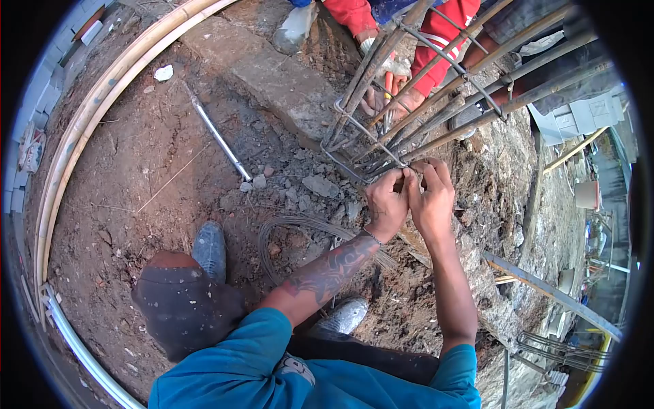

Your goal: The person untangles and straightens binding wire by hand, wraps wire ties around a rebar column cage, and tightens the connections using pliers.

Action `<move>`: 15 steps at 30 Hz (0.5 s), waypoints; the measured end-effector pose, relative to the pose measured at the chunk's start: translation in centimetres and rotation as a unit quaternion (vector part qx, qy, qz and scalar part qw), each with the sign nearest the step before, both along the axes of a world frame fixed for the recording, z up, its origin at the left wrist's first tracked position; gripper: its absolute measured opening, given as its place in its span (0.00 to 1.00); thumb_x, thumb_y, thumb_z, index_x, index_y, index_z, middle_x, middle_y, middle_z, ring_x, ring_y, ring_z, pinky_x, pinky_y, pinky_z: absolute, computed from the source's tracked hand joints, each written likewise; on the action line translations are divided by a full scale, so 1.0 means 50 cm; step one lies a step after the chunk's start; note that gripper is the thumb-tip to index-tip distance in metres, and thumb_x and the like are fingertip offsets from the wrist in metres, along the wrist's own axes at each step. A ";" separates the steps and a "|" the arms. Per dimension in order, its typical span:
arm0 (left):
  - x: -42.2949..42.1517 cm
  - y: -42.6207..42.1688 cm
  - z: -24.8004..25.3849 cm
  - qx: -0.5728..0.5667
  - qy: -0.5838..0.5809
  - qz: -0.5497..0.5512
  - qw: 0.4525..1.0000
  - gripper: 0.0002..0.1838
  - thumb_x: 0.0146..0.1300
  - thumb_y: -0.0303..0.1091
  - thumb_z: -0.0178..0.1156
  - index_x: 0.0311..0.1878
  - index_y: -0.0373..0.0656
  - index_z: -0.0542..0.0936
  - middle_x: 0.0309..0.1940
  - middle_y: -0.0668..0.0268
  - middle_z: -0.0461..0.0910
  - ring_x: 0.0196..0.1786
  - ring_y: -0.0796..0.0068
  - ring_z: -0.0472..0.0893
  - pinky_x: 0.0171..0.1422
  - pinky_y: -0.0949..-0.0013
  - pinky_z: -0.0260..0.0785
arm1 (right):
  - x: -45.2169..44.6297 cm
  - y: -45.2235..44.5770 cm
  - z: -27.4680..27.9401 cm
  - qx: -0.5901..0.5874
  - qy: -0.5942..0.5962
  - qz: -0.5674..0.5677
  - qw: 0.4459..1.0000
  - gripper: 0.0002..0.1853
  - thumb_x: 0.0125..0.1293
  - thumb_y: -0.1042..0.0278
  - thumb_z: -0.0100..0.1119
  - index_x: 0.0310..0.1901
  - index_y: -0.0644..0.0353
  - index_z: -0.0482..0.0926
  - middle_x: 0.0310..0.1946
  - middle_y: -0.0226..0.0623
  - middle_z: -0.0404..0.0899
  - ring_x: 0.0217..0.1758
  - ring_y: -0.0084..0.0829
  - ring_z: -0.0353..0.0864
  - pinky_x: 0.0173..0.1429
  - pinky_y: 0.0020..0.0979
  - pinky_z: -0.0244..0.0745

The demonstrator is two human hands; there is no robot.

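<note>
At the near corner of a rebar cage (354, 123), my left hand (388, 206) and my right hand (432, 198) meet with thumbs and fingers pinched together. What they pinch is too small to make out; it lies against the stirrup's lower corner. A coil of thin wire (272, 235) rests on the soil under my left forearm. Beyond the cage bars, a co-worker's hands (402, 102) in red sleeves hold a tool with orange handles (388, 85).
A metal bar (218, 140) lies on the dirt to the left. Long curved poles (82, 129) run along the left side. Broken stones (320, 185) lie below the cage. A metal beam (552, 293) slants at the right, near a bucket (586, 195).
</note>
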State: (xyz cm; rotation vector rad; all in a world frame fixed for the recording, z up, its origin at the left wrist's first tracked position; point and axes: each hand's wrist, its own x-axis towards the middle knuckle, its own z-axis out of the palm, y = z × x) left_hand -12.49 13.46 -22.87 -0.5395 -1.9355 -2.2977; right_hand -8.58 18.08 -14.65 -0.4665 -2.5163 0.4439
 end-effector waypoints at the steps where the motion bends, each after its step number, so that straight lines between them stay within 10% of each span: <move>1: 0.001 0.002 -0.001 0.022 -0.034 0.007 0.999 0.08 0.57 0.27 0.64 0.29 0.37 0.74 0.17 0.62 0.76 0.20 0.75 0.75 0.26 0.71 0.66 | -0.001 -0.002 0.001 0.001 0.000 0.000 1.000 0.09 0.59 0.70 0.62 0.41 0.63 0.79 0.41 0.47 0.75 0.39 0.46 0.79 0.40 0.39 0.75; 8: -0.035 -0.015 -0.009 -0.002 -0.047 0.084 0.995 0.24 0.45 0.29 0.74 0.44 0.40 0.72 0.13 0.73 0.69 0.17 0.84 0.68 0.23 0.75 0.61 | -0.014 -0.002 -0.017 -0.121 0.007 -0.078 0.990 0.07 0.59 0.72 0.63 0.38 0.64 0.80 0.33 0.45 0.78 0.34 0.39 0.80 0.38 0.35 0.74; 15: -0.055 -0.026 0.004 -0.136 -0.024 0.039 0.990 0.18 0.47 0.31 0.71 0.41 0.38 0.78 0.12 0.69 0.71 0.14 0.72 0.71 0.23 0.68 0.63 | -0.022 0.001 -0.049 -0.132 0.066 -0.095 0.984 0.09 0.60 0.70 0.63 0.39 0.65 0.80 0.33 0.44 0.82 0.37 0.33 0.82 0.43 0.32 0.74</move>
